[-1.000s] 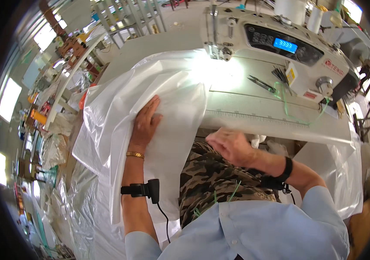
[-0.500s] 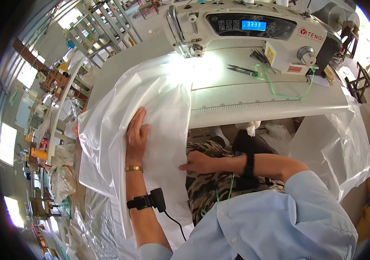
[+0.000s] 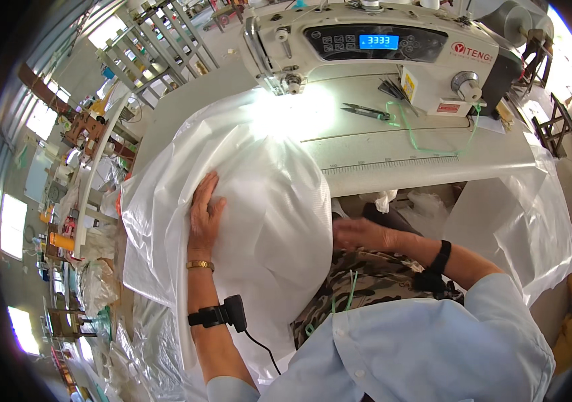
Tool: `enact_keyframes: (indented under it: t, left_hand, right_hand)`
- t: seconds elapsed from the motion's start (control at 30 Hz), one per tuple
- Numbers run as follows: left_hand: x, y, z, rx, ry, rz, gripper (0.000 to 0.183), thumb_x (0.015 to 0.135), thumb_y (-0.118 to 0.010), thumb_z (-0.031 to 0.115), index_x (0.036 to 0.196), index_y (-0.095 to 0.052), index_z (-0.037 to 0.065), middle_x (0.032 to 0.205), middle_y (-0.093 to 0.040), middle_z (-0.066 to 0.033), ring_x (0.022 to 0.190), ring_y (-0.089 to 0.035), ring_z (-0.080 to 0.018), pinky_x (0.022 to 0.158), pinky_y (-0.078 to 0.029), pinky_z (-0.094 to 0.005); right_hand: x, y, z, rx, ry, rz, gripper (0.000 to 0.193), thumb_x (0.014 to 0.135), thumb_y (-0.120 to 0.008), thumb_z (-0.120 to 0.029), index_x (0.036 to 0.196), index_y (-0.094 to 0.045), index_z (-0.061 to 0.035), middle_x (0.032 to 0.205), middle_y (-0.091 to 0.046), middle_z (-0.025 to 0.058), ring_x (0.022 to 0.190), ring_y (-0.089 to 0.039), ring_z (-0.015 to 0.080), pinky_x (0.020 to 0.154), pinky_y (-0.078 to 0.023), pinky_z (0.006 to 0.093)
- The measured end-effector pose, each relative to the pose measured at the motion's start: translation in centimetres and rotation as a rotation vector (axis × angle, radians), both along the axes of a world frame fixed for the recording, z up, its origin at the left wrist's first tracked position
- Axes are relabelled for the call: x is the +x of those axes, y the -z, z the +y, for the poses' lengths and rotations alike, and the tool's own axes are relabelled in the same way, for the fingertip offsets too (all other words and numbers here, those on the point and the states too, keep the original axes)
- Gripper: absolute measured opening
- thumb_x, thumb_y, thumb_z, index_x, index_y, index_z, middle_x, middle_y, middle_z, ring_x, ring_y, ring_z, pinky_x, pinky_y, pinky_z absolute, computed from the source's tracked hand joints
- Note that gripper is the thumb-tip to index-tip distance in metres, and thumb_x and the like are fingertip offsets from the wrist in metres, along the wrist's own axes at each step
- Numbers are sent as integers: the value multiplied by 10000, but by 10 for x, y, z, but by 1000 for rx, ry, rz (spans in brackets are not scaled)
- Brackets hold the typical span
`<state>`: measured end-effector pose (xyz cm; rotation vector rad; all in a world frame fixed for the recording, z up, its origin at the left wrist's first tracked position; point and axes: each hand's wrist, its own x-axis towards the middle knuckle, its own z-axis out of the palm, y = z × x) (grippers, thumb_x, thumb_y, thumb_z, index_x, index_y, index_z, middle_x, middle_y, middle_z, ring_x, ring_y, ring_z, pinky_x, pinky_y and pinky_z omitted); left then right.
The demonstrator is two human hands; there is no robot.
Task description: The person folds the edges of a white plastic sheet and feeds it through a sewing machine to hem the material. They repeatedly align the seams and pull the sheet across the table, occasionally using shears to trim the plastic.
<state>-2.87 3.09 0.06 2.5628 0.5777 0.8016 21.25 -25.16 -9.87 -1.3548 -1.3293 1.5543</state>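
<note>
A large white, glossy plastic-like sheet [image 3: 259,221] hangs in folds over the near left of the sewing table. My left hand [image 3: 204,213] lies on it with fingers stretched out, along a raised fold. At the sheet's right edge is my right hand [image 3: 363,234], smeared by motion. Its fingertips meet that edge, but whether they grip it cannot be made out. Beyond my hands, the sheet's far end runs to the lit needle area of a white sewing machine [image 3: 373,50]. Glare hides the needle and the presser foot.
Thread snips [image 3: 366,111] and a green cord [image 3: 427,144] lie on the sewing table [image 3: 373,137], right of the light. More clear-white sheeting [image 3: 507,228] drapes off its right side. A metal rack [image 3: 158,50] stands at the far left; a cluttered bench [image 3: 98,154] runs along the left.
My right hand has moved right and slightly up, and the sheet's right edge has swung right with it, bulging. My left hand has shifted slightly left and down, still flat.
</note>
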Motion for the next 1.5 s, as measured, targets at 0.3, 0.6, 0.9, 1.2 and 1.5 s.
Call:
enact_keyframes:
  t: [0.3,0.6,0.9,1.2,1.5]
  left_hand:
    - [5,4,4,18,-29,32,441,950,-571,197,1360,-524,40,1435,-510,-109,1362,-430,-294,1150,-332,-410]
    - [3,6,3,-12,-65,29,432,957,-562,212,1351,-534,37,1423,-518,-123,1357,-439,-296,1132,-356,-416]
    - [9,2,-3,-99,-60,16,427,955,-523,116,1375,-515,36,1427,-517,-133,1353,-443,-313,1137,-342,-399]
    - [6,-3,3,-132,12,-20,542,918,-604,289,1396,-506,53,1419,-532,-137,1356,-451,-304,1142,-325,-385]
    - [40,-21,-142,173,-88,192,829,851,-716,250,1526,-270,69,1595,-217,-192,1471,-193,-403,1123,-163,-654]
  right_hand:
    - [-63,46,54,551,317,240,406,946,-578,-108,1348,-550,-60,1263,-632,96,1141,-579,180,998,-449,336]
    - [-64,40,49,305,236,107,317,944,-590,-113,1252,-622,-43,1149,-680,86,1028,-617,163,933,-481,330]
    - [-16,-120,-17,297,415,214,193,989,-575,-148,943,-699,-8,611,-568,-61,562,-494,40,509,-411,248]
    - [77,-16,-135,-345,403,-374,296,875,-675,-278,834,-658,14,710,-671,139,645,-651,280,632,-513,385]
    - [-4,-108,-54,778,365,-1046,369,825,-713,-296,1070,-605,-42,1072,-651,137,943,-630,333,823,-491,445]
